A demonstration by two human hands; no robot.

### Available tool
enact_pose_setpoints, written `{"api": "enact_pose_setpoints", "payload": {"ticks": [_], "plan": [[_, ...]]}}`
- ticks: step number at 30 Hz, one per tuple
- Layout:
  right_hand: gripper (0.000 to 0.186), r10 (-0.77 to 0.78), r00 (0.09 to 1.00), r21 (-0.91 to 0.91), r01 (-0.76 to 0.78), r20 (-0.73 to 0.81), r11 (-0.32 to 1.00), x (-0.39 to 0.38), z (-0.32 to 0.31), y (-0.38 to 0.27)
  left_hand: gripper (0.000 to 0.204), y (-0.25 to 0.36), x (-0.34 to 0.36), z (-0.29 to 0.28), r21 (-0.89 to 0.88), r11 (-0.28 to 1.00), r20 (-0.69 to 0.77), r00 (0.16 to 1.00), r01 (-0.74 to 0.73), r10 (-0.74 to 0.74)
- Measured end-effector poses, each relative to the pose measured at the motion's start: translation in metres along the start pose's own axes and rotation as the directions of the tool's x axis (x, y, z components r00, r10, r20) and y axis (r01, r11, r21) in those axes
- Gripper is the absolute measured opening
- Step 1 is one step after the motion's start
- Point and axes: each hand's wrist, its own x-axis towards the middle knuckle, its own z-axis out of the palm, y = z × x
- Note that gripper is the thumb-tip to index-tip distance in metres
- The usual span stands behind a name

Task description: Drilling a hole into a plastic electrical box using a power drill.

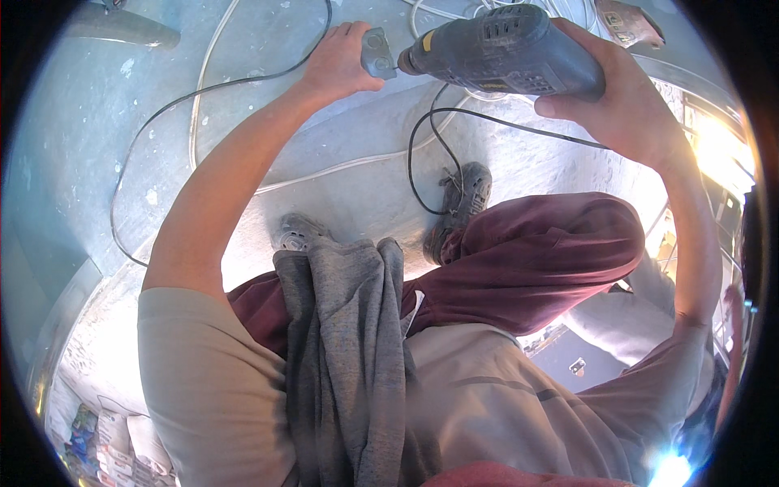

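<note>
My right hand (621, 105) is wrapped round the rear of a dark blue-grey power drill (499, 53), whose chuck points left. A small grey metal piece with round holes (376, 53) is gripped in my left hand (337, 63), fingers behind it and thumb along its lower edge. The drill's tip meets the side of this piece or stops just short of it; I cannot tell which. Both hands are held out over the pale blue floor (268, 122). How the right fingers lie behind the drill is hidden.
A thin black cable (428, 138) loops below the drill, and white cables (195, 122) run across the floor, bunching at the top. A grey cylinder (122, 31) lies upper left, a brown packet (631, 23) upper right. Grey cloth (349, 325) hangs at my lap, above my shoes (466, 195).
</note>
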Motion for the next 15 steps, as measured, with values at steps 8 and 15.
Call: {"api": "enact_pose_setpoints", "payload": {"ticks": [8,15], "plan": [[0.088,-0.022,0.999,-0.018,0.021,-0.033,1.0,-0.0005,0.0035,0.0051,0.09,0.0006,-0.0009,-0.0026,0.003,1.0,0.016,1.0,0.017,-0.017],[0.087,0.002,1.0,0.036,-0.002,-0.007,0.999,0.0011,0.0031,0.005,0.09,0.0021,-0.0003,-0.0039,0.001,1.0,0.027,0.999,0.019,-0.019]]}}
